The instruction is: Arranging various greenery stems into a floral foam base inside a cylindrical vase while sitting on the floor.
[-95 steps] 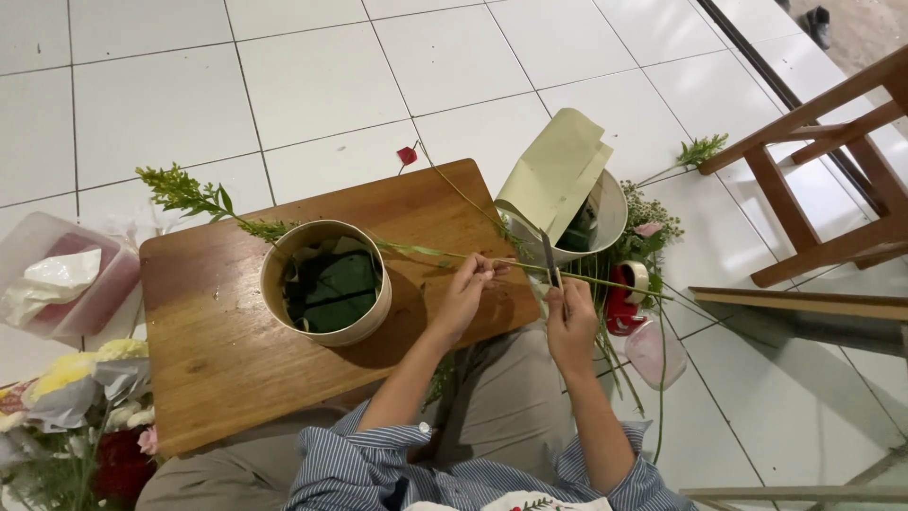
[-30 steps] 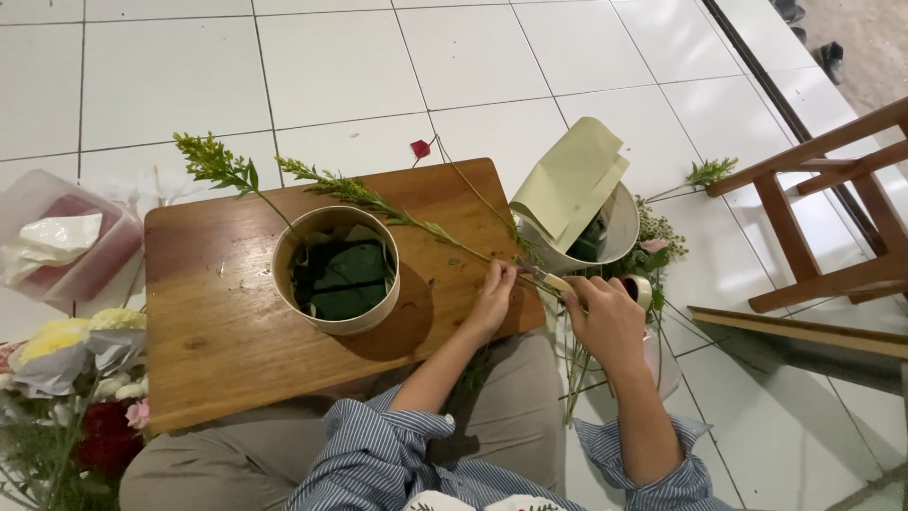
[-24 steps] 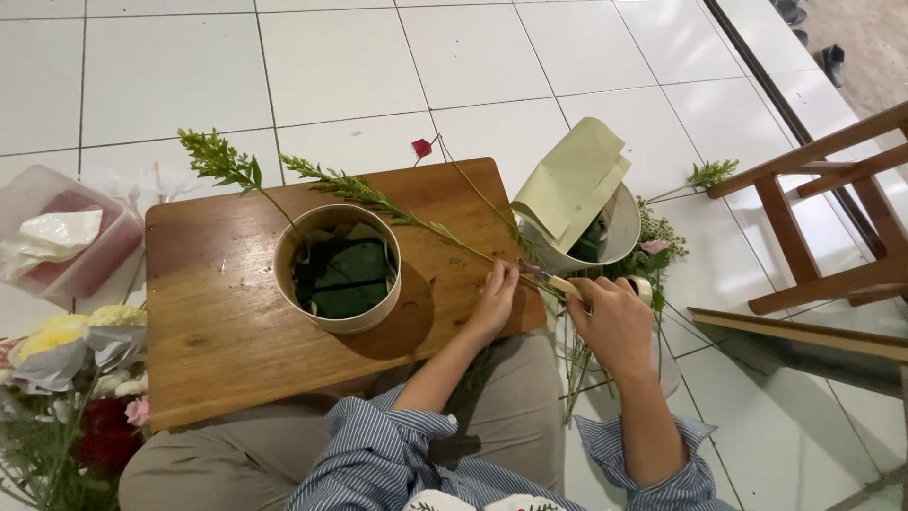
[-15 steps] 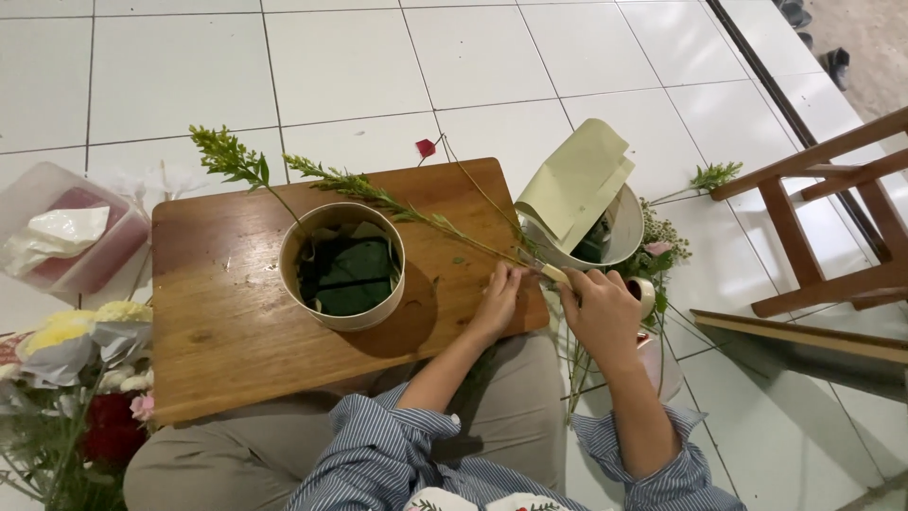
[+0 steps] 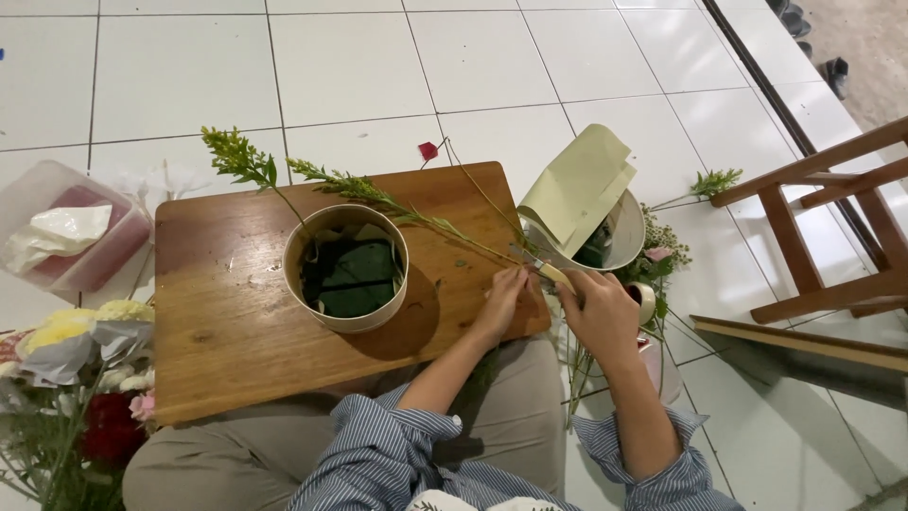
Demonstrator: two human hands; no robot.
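On wood board point(image 5: 227, 312), left hand point(image 5: 501, 301) pins stem point(image 5: 416, 220); right hand point(image 5: 598, 312) w/ cutter point(image 5: 537, 267).

Round pot point(image 5: 346, 281) on wooden board point(image 5: 227, 322), bowl point(image 5: 624, 237) right of it, flowers point(image 5: 66, 378) at left.

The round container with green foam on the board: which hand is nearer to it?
Left. The left hand rests on the wooden board just right of the round container, at the green stem. The right hand, holding a cutter, is past the board's right edge.
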